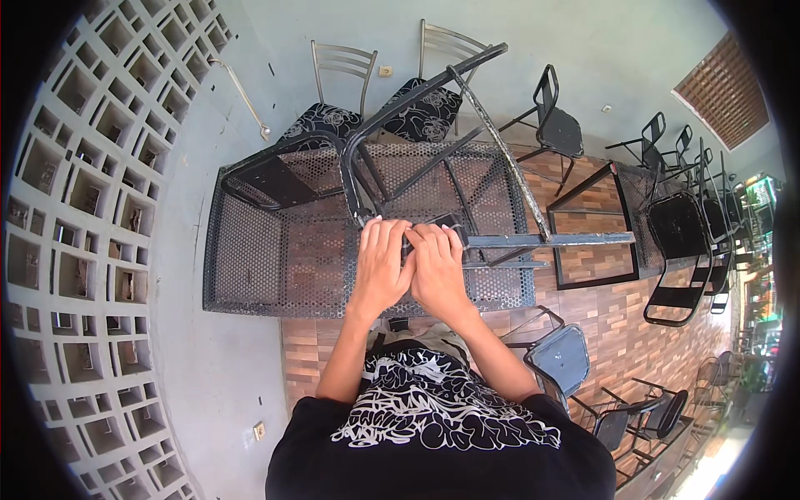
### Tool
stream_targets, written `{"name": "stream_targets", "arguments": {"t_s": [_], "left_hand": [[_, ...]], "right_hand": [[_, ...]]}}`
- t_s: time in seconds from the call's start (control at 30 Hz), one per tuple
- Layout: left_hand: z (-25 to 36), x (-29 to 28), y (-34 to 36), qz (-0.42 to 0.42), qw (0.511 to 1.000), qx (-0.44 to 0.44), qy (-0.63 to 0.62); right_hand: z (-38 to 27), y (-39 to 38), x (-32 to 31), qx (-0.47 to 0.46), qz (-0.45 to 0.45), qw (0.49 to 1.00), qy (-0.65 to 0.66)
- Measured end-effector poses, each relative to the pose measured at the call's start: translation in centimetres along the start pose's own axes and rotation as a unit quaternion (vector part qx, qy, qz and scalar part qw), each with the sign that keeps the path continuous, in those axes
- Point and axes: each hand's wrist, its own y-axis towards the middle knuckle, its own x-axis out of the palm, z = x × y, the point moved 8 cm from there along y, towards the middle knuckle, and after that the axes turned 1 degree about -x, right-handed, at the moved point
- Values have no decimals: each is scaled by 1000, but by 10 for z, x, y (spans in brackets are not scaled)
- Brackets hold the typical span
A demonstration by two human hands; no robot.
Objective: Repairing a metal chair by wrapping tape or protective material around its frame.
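A black metal chair [279, 180] with worn paint lies tipped over on a perforated metal table [279, 258]. Its backrest points left, and its tube legs [575, 240] reach up and out to the right. My left hand [379, 268] and my right hand [437, 273] are side by side over the near part of the chair, at the middle of the table. Both have their fingers curled over the dark seat part, thumbs close together. My hands hide most of the piece they grip.
Two metal chairs with flowered black seats [333, 118] stand against the far wall. A black chair [558, 129] and an open table frame [596, 225] are to the right. Nearer stands a blue-grey chair [560, 358]. A lattice block wall [83, 192] runs along the left.
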Motion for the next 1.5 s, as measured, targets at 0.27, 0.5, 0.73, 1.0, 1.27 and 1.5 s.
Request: {"name": "stream_targets", "arguments": {"t_s": [0.27, 0.5, 0.73, 1.0, 1.27, 1.5], "left_hand": [[16, 10, 0, 26, 998, -40, 40], [37, 29, 3, 57, 994, -57, 75], [65, 54, 14, 69, 993, -55, 81], [94, 78, 28, 66, 994, -54, 61], [91, 70, 29, 76, 996, -41, 27], [83, 64, 28, 51, 999, -8, -4]], "right_hand": [[11, -2, -7, -51, -25, 998, 2], [29, -8, -27, -72, -35, 997, 4], [55, -15, -58, -63, -38, 997, 2], [84, -24, -87, -64, -31, 997, 14], [82, -24, -89, -64, -30, 998, 1], [77, -27, -85, -30, 24, 999, 6]]}}
